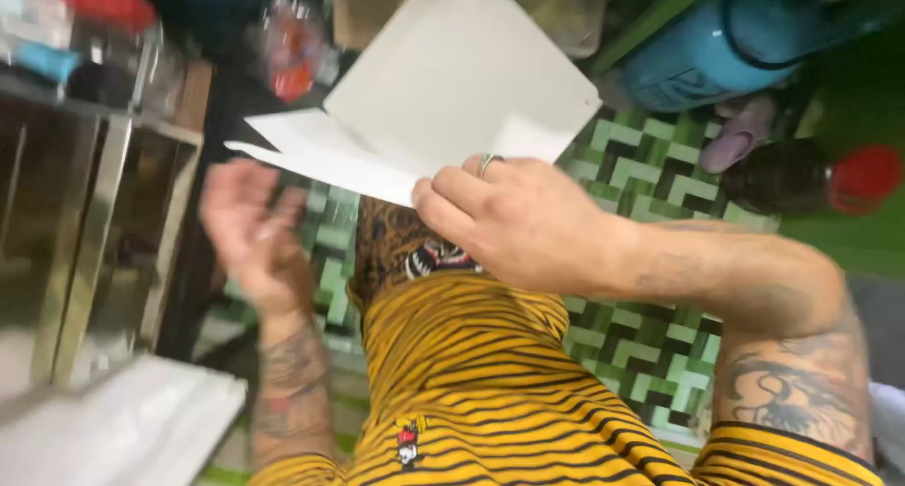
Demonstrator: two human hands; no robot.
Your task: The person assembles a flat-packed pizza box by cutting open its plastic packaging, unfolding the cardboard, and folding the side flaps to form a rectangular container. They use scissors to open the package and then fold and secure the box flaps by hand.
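Observation:
My right hand (514, 220), with a ring on one finger, grips the near edge of a flat white cardboard sheet (452, 81) with folded flaps, held out in front of me. My left hand (253, 230) is blurred, palm turned up and fingers apart, just below the sheet's left flap without touching it. Both forearms are tattooed. Below my hands lies my yellow and black striped clothing (471, 373).
A metal and glass cabinet (85, 231) stands at the left with blurred items on top. A stack of white sheets (132, 429) lies at bottom left. The floor (650, 165) has green patterned tiles. A blue container (735, 33), a dark bottle with a red cap (811, 177) sit at upper right.

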